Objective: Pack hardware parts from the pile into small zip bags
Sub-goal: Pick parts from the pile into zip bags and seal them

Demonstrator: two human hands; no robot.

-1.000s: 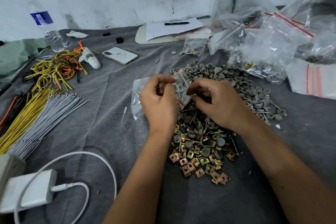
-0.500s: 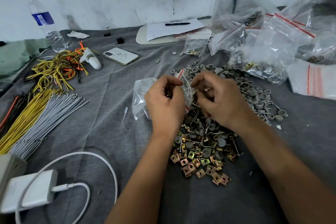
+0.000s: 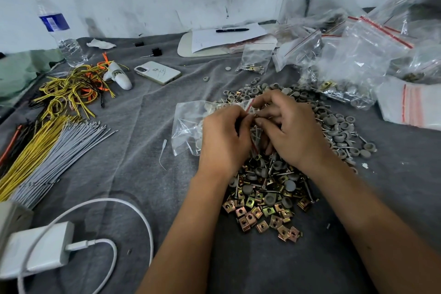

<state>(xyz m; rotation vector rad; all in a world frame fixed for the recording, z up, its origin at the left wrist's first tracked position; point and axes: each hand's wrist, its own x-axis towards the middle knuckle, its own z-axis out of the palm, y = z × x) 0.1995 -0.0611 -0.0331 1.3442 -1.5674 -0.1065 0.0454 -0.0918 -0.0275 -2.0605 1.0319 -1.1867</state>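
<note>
A pile of hardware parts (image 3: 267,200) lies on the grey cloth: brass square clips in front, grey round caps and screws behind. Above its far half, my left hand (image 3: 224,141) pinches the red-striped mouth of a small clear zip bag (image 3: 188,122), which trails to the left with screws and caps inside. My right hand (image 3: 288,129) meets it at the bag's mouth, fingers curled and pinching a small brass part against the opening. The bag's mouth is mostly hidden by my fingers.
Filled and empty zip bags (image 3: 358,55) heap up at the back right. A phone (image 3: 157,72), water bottle (image 3: 59,28) and paper with a pen (image 3: 232,30) lie behind. Yellow and grey wires (image 3: 47,145) spread at left; a white charger with cable (image 3: 40,248) sits front left.
Both hands have drawn closer together at the bag's mouth. The bag has shifted slightly left and lies flatter.
</note>
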